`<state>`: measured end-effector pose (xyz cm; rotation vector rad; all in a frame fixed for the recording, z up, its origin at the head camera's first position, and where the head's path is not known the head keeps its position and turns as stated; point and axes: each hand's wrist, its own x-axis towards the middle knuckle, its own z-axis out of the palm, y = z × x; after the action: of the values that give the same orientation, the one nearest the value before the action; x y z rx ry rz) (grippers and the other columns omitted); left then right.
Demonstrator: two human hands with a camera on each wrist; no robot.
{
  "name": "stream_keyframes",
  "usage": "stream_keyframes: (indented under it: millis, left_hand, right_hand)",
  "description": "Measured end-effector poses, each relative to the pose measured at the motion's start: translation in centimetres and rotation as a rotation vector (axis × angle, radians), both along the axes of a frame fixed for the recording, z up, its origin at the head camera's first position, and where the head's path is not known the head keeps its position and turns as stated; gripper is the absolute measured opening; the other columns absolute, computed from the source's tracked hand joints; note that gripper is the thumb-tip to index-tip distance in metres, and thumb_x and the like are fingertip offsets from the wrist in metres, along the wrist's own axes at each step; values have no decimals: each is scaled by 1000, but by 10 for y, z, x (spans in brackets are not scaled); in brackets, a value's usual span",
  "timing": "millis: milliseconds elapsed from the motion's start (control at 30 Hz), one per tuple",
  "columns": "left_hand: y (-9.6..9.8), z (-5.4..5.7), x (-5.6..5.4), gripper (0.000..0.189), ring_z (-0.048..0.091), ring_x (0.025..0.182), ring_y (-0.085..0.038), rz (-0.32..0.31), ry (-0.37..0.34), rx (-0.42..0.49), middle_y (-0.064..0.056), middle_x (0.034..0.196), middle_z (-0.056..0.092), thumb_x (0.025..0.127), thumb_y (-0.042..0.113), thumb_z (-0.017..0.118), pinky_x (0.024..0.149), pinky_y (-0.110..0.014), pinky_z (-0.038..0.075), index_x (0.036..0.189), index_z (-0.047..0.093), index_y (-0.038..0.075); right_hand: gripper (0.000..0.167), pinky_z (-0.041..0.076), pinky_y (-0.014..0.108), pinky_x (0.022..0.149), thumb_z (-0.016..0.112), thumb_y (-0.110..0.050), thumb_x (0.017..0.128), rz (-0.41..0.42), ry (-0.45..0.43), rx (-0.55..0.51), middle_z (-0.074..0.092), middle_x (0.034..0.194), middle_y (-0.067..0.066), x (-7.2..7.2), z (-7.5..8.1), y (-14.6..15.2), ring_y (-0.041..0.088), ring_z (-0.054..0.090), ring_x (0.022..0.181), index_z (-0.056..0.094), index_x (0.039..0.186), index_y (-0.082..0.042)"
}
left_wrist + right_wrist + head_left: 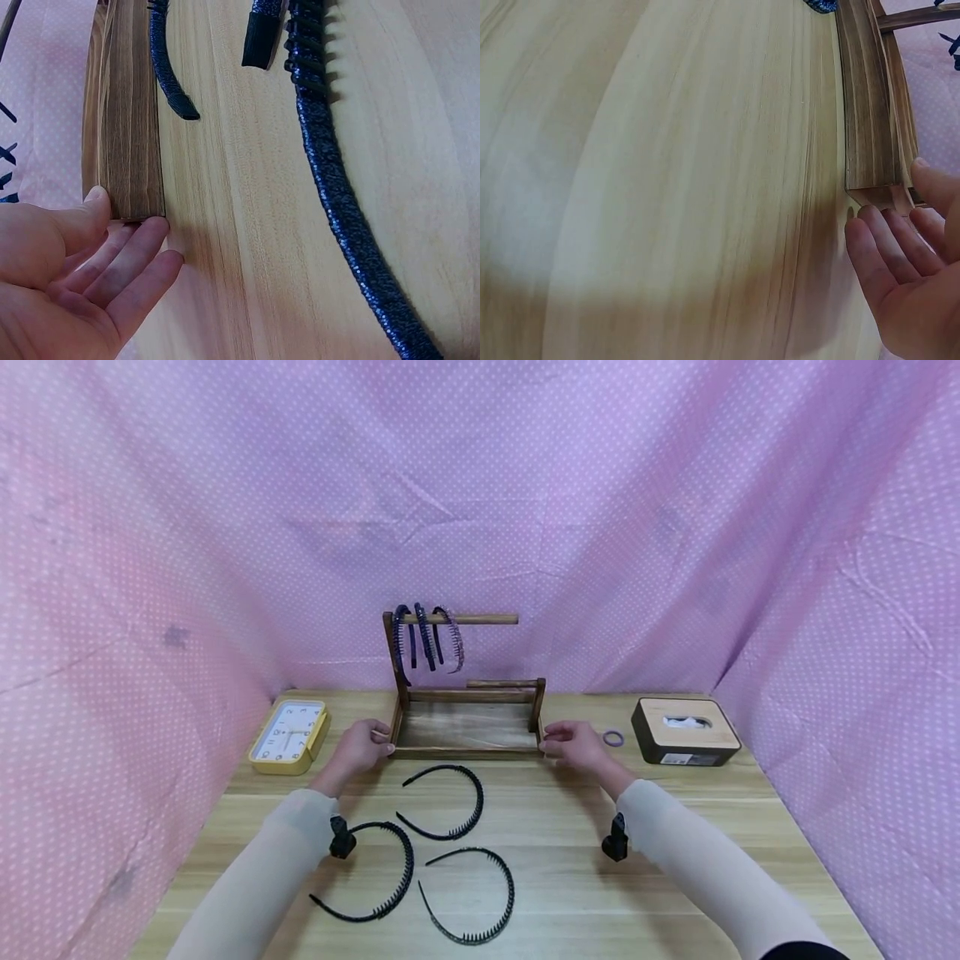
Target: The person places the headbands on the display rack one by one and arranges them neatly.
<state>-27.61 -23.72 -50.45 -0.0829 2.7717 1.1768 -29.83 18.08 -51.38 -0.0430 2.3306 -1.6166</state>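
Your left grip [363, 746] and right grip [574, 745] pinch the wooden rack [465, 752], likely squaring it; next probably means releasing for the nearest headband [512, 893].

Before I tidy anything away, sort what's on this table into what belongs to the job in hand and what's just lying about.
Likely part of the job: wooden rack, with the left hand and right hand at its ends; three headbands hanging on it; three loose headbands in front.

Apparently just lying about: yellow clock; tissue box; purple ring.
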Motion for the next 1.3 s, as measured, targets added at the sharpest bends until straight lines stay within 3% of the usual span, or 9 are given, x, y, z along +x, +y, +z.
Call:
stream_keyframes:
  millis: [233, 500, 733, 900, 1067, 1300]
  left_hand:
    - [1, 1, 2, 34, 71, 97, -30, 12, -37, 20, -25, 115, 71, 95, 6, 70, 80, -36, 59, 127, 61, -5]
    - [-4, -1, 2, 37, 71, 95, -29, -11, -8, 12, -24, 113, 72, 96, 10, 69, 77, -34, 59, 128, 61, -7]
    - [-10, 8, 15, 42, 69, 92, -31, -52, 12, 64, -23, 111, 70, 98, 13, 65, 75, -34, 59, 131, 58, -10]
    - [-14, 21, 36, 41, 68, 94, -26, -76, 67, 29, -19, 111, 71, 99, 18, 66, 76, -34, 58, 131, 62, -7]
    - [-19, 25, 68, 38, 69, 86, -22, -149, 138, 71, -14, 100, 73, 96, 16, 71, 72, -30, 59, 125, 65, -8]
    - [-11, 23, 122, 36, 64, 81, -11, -245, 82, 64, 3, 91, 72, 93, 24, 76, 71, -24, 55, 118, 70, -1]
  right_hand:
    - [43, 62, 40, 82, 71, -5, 96, 4, 12, 35, 66, 129, 27, -1, -3, -4, 23, 71, 100, 59, 135, 7]
    - [44, 62, 42, 83, 71, -2, 94, -10, -11, -8, 64, 131, 29, -4, -4, -6, 25, 71, 100, 58, 135, 7]
    - [44, 62, 44, 84, 70, 1, 94, -4, -30, -56, 61, 133, 32, -5, -7, -5, 30, 71, 102, 56, 135, 9]
    - [43, 63, 44, 84, 69, 2, 95, -7, -28, -51, 61, 134, 32, -5, -7, -3, 27, 71, 100, 56, 135, 9]
    - [42, 63, 43, 80, 69, 2, 95, -8, -26, -51, 62, 132, 32, -5, -6, -4, 21, 72, 94, 56, 134, 9]
    - [44, 63, 42, 79, 71, -1, 95, -12, -36, -51, 61, 134, 31, -5, -6, -4, 20, 71, 95, 57, 135, 7]
